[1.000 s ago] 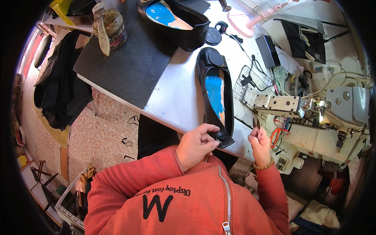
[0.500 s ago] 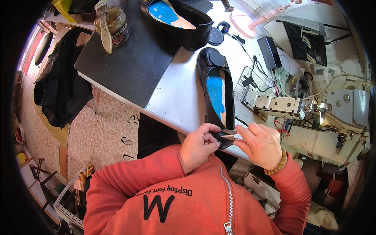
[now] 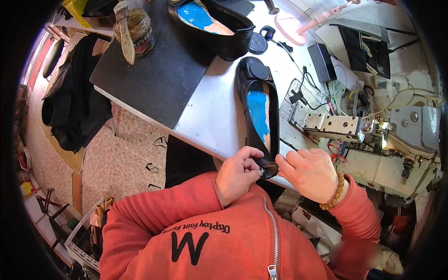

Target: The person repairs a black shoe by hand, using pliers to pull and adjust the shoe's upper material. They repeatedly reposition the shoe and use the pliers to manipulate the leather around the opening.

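A black flat shoe (image 3: 245,93) with a round ornament on its toe and a worn blue insole lies lengthwise, its heel toward me at the table's near edge. My left hand (image 3: 239,175) pinches the heel end between thumb and fingers. Right beside the heel, my right hand (image 3: 310,175) is closed, its fingertips around a small bladed tool (image 3: 270,165) mostly hidden by the fingers. The tool's kind cannot be made out. Farther up the table sits a second black shoe (image 3: 228,44), also with a blue insole.
A jar (image 3: 141,35) with a brush (image 3: 125,39) across it stands on the black mat (image 3: 144,79). To the right are a pink lamp base (image 3: 288,30), a black box (image 3: 322,63), cables and a sewing machine (image 3: 410,130). Black material (image 3: 77,102) hangs at the left.
My right hand has turned and shifted slightly, so the tool's pointed blades, plain before, are now mostly hidden. My left hand keeps its pinch on the shoe's heel.
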Tool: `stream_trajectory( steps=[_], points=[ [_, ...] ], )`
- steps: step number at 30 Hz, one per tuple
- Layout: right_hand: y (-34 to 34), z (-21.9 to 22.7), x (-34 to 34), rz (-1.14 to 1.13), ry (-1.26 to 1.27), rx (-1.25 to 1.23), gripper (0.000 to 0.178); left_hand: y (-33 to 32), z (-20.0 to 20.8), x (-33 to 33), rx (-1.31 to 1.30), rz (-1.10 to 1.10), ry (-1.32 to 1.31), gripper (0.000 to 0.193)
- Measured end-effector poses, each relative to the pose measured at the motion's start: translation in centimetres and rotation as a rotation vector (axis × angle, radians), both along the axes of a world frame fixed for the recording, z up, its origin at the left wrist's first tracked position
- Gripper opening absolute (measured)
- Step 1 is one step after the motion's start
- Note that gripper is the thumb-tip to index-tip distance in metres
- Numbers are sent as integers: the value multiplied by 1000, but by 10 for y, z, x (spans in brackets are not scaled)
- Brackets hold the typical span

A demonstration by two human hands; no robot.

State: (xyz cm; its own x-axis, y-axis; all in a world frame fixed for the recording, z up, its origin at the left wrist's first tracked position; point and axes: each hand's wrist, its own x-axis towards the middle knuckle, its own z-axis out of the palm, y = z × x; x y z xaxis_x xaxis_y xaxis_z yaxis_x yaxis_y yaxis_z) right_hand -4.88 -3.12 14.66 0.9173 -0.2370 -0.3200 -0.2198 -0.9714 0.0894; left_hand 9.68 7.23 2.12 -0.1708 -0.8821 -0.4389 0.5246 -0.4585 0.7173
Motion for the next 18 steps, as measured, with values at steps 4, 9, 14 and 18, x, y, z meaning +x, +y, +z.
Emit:
stream_trajectory(
  steps=[4,9,14,18],
  points=[
    [0,-2,1,3,-14,14,24,0,0,-1,-2,7,2,35],
    [0,-7,-1,8,-36,13,23,0,0,-1,26,23,41,34],
    [2,-13,-8,35,-96,-26,23,0,2,0,36,16,64,34],
    [2,-19,-15,70,-151,-59,23,0,2,0,35,9,74,34]
  ],
)
